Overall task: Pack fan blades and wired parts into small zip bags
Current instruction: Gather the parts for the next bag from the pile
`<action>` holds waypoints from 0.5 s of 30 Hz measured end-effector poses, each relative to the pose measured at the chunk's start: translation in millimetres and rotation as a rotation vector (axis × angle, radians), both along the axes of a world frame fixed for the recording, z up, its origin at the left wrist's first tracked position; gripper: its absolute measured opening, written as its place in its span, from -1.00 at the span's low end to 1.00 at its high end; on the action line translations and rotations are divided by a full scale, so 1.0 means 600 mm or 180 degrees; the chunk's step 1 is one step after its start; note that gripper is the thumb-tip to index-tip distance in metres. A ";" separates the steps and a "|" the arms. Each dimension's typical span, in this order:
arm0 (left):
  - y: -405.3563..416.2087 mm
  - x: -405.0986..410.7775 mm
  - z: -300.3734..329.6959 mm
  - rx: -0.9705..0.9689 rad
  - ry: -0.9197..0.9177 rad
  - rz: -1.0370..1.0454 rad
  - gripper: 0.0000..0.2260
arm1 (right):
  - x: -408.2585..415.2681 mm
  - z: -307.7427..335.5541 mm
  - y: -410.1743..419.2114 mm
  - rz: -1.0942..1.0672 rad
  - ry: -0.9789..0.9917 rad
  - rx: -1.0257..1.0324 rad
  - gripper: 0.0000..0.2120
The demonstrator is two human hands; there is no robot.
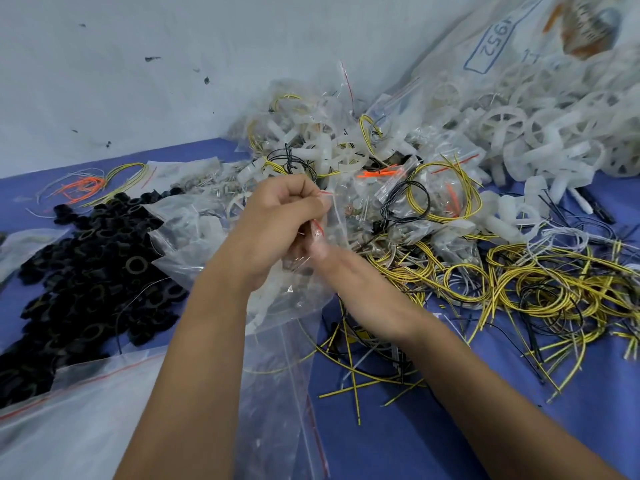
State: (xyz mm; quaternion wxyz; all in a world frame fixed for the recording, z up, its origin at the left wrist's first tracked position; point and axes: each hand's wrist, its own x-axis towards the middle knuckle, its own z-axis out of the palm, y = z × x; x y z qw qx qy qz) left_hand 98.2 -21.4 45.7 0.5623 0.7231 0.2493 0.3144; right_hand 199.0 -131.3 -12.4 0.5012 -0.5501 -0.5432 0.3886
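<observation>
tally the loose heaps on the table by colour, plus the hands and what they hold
black rings heap: 1
white fan blades heap: 1
yellow wires heap: 1
left hand: 1
right hand: 1
bag pinched in both hands: 1
total: 6

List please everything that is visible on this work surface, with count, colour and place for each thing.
black rings: many, black, heap at left
yellow wires: many, yellow with black, loose tangle at right
white fan blades: many, white, pile at back right
filled zip bags: several, clear, centre back
orange wires: a few, orange, back left
large bags: at least two, clear, front left
small zip bag: one, clear with red strip, between both hands
table: one, blue
left hand: pinches the bag
right hand: holds the bag
</observation>
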 end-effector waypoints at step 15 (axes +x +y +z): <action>-0.004 0.019 -0.024 -0.0626 -0.1172 0.0458 -0.79 | 0.043 0.002 -0.002 -0.1020 -0.0961 0.1078 -0.43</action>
